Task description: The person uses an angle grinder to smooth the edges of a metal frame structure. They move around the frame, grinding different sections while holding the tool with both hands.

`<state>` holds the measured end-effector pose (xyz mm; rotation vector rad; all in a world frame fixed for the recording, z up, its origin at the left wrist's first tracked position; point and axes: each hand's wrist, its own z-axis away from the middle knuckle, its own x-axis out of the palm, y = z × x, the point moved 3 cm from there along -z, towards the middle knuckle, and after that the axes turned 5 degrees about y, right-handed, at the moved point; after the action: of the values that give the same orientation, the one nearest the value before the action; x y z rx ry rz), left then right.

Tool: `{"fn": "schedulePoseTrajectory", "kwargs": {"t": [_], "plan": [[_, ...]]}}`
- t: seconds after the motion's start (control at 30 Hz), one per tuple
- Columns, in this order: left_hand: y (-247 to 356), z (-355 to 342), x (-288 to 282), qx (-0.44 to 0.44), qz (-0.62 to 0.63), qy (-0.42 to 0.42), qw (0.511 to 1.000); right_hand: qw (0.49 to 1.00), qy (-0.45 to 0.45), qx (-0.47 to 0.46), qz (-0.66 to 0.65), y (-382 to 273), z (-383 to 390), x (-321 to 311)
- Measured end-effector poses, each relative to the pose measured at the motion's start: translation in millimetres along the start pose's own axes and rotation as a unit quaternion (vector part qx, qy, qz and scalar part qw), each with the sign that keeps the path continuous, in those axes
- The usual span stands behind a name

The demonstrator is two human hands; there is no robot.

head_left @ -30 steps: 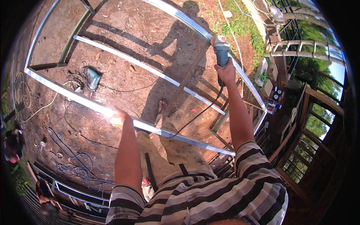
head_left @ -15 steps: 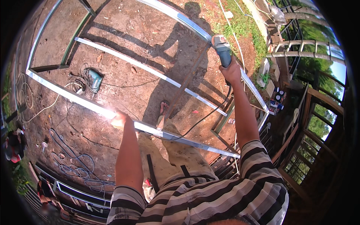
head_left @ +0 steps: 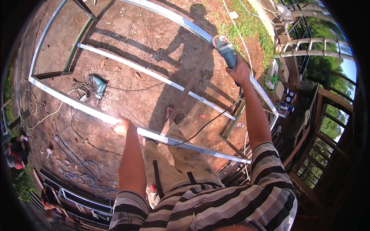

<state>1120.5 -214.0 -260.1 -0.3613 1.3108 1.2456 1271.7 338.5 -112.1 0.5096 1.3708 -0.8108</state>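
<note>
My right hand (head_left: 239, 72) is wrapped round the body of a teal and grey angle grinder (head_left: 227, 54). The grinder's disc end is at the far rail (head_left: 175, 17) of a silvery metal frame, close to where a brown crossbar (head_left: 192, 82) meets it. Whether the disc touches the metal cannot be made out. Nearer to me, my left hand (head_left: 122, 126) is closed on the frame's near rail (head_left: 73, 101). Sun glare whitens that hand and the metal beside it. A black power cord (head_left: 208, 126) trails from the grinder towards my legs.
Inside the frame a teal power tool (head_left: 99, 86) lies on the dirt beside coiled cable. Grey hose or cord (head_left: 83, 173) tangles at the lower left. More metal frames (head_left: 73, 194) lie behind it. Cans (head_left: 287, 102) and a wooden structure (head_left: 320, 115) stand to the right.
The grinder's head has swung slightly left, tilting the tool more. My left hand stays on the near rail. The whole view has shifted a little.
</note>
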Motion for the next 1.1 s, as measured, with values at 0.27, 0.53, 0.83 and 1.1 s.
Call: {"fn": "schedulePoseTrajectory", "kwargs": {"t": [0.27,0.53,0.83,1.1], "plan": [[7,8,-7,-0.021,0.003,-0.018,1.0,1.0,-0.001,0.02,-0.012,-9,-2,1],[5,3,-3,-0.027,0.018,-0.017,0.999,1.0,0.007,0.008,-0.03,-7,-4,6],[2,7,-5,0.005,0.018,0.008,1.0,1.0,0.007,0.011,-0.019,-13,-5,5],[5,8,-5,-0.002,0.014,-0.008,1.0,0.997,0.011,0.049,-0.054,-8,4,13]]}}
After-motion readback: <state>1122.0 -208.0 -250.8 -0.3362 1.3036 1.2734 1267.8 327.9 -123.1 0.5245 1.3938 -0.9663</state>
